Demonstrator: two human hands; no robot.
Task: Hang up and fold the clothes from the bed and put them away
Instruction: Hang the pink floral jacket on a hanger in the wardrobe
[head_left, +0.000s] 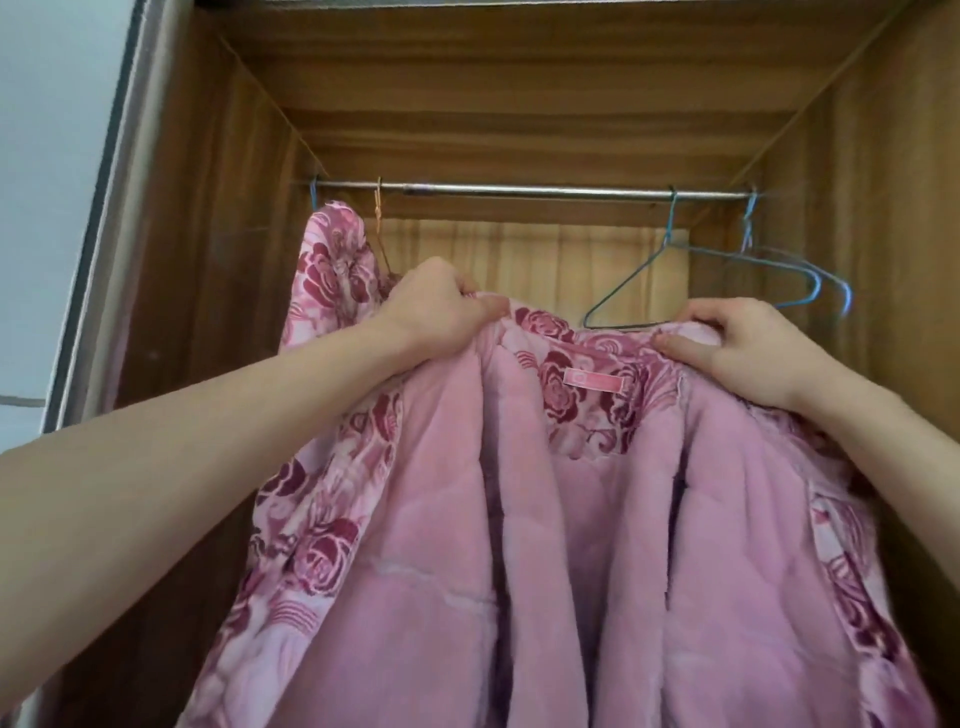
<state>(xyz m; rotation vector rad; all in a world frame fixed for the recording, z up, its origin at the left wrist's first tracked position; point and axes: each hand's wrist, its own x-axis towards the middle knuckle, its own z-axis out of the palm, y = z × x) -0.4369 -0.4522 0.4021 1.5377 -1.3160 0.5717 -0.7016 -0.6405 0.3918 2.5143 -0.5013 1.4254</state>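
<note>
A pink fleece-lined jacket (447, 519) with a dark rose print hangs open in front of me inside the wooden wardrobe. My left hand (436, 306) grips its left shoulder near the collar. My right hand (737, 348) grips the right shoulder. A pink label (592, 382) shows inside the collar. An orange hanger hook (378, 200) sits on the metal rail (519, 189) just above my left hand; the hanger's body is hidden behind the fabric. A second rose-print garment (332, 260) hangs at the far left on a blue hook.
Two or three bare blue wire hangers (727, 270) hang at the rail's right end, just behind my right hand. Wardrobe side walls (197, 260) close in left and right. A white wall (47, 156) lies left of the wardrobe frame.
</note>
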